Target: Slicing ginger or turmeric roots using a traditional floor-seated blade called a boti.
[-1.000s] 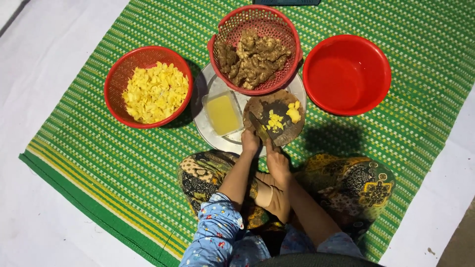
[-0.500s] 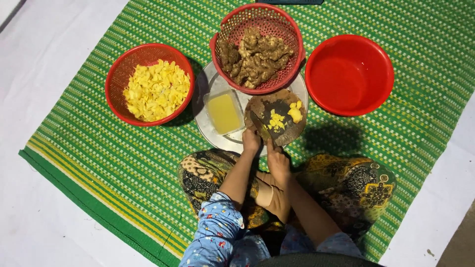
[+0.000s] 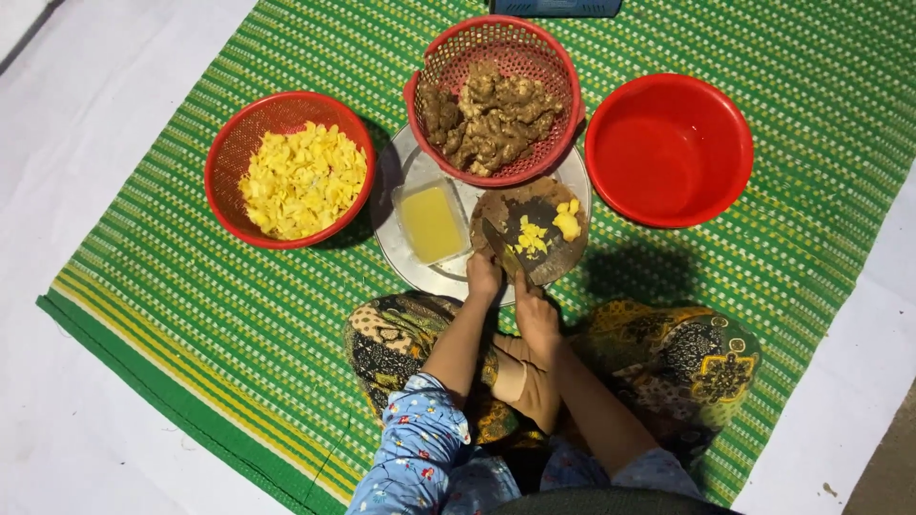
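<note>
Green mat [image 3: 191,315]; round board [image 3: 534,234] on tray [image 3: 420,277], yellow pieces [image 3: 530,238] on it; right hand [image 3: 536,315] gripping knife [image 3: 503,250]; left hand [image 3: 484,277] closed at board edge, so a slipping blade may cut fingers.

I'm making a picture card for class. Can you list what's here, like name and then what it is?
Place: green woven mat on a white floor
Left hand: at the edge of the round chopping board, by a knife
Right hand: at the board's near edge; grip unclear
On the board: yellow cut pieces
Left basket: red, full of yellow slices
Top basket: red, holds brown knobbly roots
Red bowl: nothing seen in it
Metal tray: carries a small tub of yellow liquid
</note>
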